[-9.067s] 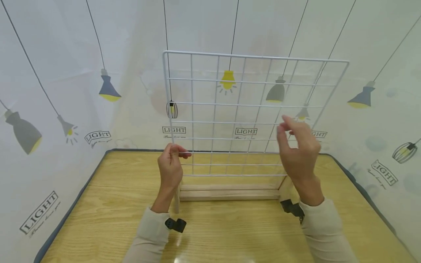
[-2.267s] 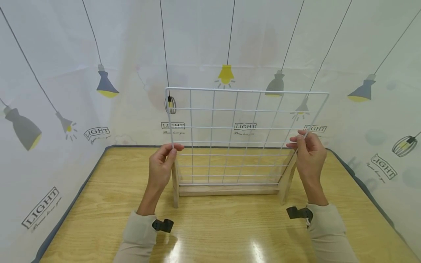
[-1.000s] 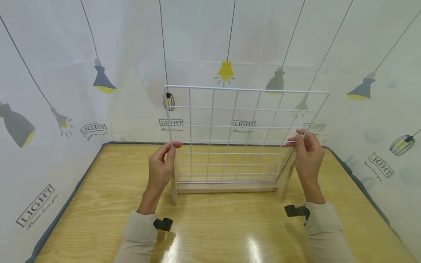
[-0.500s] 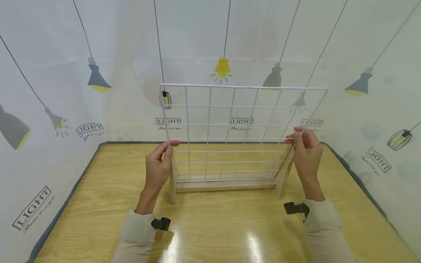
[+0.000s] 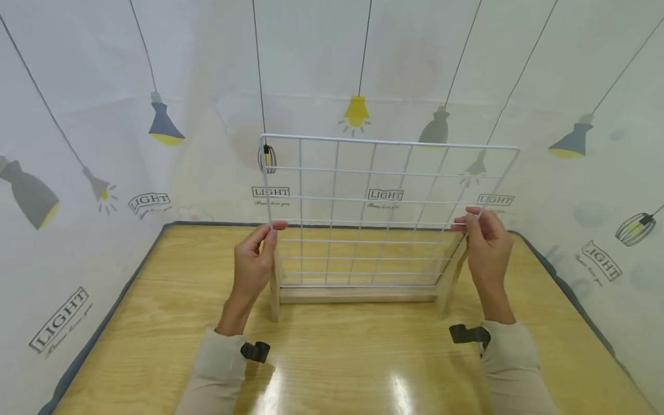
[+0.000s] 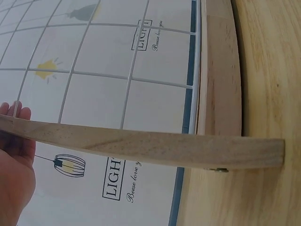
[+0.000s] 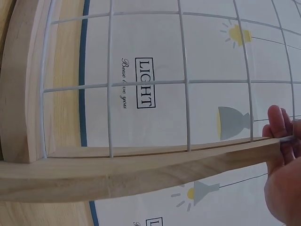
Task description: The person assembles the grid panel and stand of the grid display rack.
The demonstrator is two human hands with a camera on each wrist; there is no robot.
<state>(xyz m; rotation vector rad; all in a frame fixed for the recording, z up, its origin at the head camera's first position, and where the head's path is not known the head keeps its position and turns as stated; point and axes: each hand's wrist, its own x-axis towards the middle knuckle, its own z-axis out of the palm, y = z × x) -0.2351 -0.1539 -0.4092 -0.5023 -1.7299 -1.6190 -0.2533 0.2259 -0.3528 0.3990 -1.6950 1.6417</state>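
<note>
A white wire grid panel (image 5: 389, 171) stands upright between the two side posts of a pale wooden stand (image 5: 358, 296). Its bottom wire lies at the stand's crossbar. My left hand (image 5: 253, 262) pinches the panel's left side wire between thumb and fingers, just above the left post (image 6: 155, 147). On the opposite side, my right hand (image 5: 487, 248) pinches the right side wire near the top of the right post (image 7: 141, 176). That post has a groove along its inner face, with the panel's edge at it. The panel's upper part rises above both posts.
The stand rests on a yellow wood-grain table (image 5: 358, 351). A white sheet printed with hanging lamps (image 5: 311, 69) forms walls behind and on both sides, with a dark blue edge along the table. Black wrist cameras (image 5: 255, 351) are strapped at both sleeves.
Since the oldest frame the panel has come down between the posts, and my right hand has taken hold of its right side. Over the last second the hands and panel barely move; the view shifts slightly.
</note>
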